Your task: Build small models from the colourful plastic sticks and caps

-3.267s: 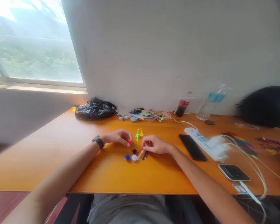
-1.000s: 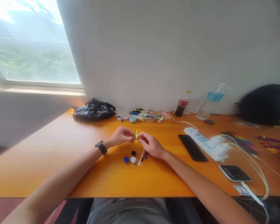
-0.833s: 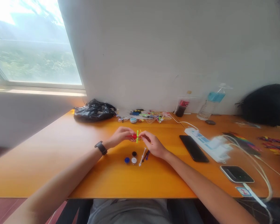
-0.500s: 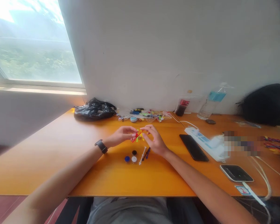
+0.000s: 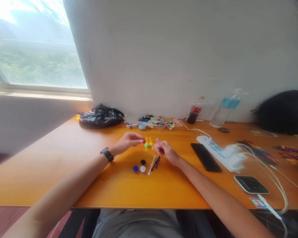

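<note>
My left hand pinches a small red plastic piece between thumb and fingertips. Just right of it stand a green arrow-shaped piece and a yellow arrow-shaped piece. My right hand has its fingers curled near the yellow piece; whether anything is inside them is hidden. Closer to me lie a white arrow-shaped stick, a black one and a dark blue one. Left of these are a black disc, a blue disc and a white disc.
A black plastic bag and a heap of small colourful parts line the wall. To the right are a dark phone, a white power strip, cables, a cola bottle, a water bottle and a charging device.
My right hand has drawn back right and slightly down from the red piece, its fingers curling. The long red arm visible before no longer shows. My left hand keeps its pinch.
</note>
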The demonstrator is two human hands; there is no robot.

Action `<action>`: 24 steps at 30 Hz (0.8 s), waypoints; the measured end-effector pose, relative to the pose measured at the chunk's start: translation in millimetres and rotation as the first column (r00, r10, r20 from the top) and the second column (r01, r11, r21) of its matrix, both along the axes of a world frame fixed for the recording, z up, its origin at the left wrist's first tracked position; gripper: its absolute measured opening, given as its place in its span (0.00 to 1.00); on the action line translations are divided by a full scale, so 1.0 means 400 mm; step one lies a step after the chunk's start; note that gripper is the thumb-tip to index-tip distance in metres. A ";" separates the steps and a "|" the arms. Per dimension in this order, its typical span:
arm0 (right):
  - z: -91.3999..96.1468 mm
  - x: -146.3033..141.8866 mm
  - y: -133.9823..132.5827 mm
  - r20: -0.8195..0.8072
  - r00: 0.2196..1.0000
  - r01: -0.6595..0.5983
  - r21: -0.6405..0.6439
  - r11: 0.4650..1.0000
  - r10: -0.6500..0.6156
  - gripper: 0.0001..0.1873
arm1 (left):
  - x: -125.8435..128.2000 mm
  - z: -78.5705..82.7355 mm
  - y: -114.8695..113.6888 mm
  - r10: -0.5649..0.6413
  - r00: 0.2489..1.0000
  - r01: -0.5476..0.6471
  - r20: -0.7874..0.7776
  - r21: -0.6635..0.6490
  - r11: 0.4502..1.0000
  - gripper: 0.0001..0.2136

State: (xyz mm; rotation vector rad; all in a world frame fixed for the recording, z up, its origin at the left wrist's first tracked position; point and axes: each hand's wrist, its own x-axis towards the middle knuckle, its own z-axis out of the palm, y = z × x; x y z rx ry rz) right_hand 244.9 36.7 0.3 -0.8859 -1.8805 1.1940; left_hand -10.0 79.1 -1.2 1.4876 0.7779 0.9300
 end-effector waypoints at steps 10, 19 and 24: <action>-0.018 -0.002 0.015 0.079 0.994 0.071 0.103 0.992 -0.079 0.34 | -0.032 -0.073 0.074 0.158 0.987 -0.155 0.033 -0.078 0.985 0.21; -0.037 -0.005 0.017 0.124 0.992 0.027 0.050 0.998 -0.032 0.35 | -0.044 -0.057 0.084 0.125 0.984 -0.069 0.131 -0.365 0.928 0.28; -0.037 0.001 0.016 0.194 0.980 0.014 0.139 0.990 -0.041 0.22 | -0.019 -0.095 0.072 0.151 0.982 -0.150 -0.111 0.019 0.988 0.22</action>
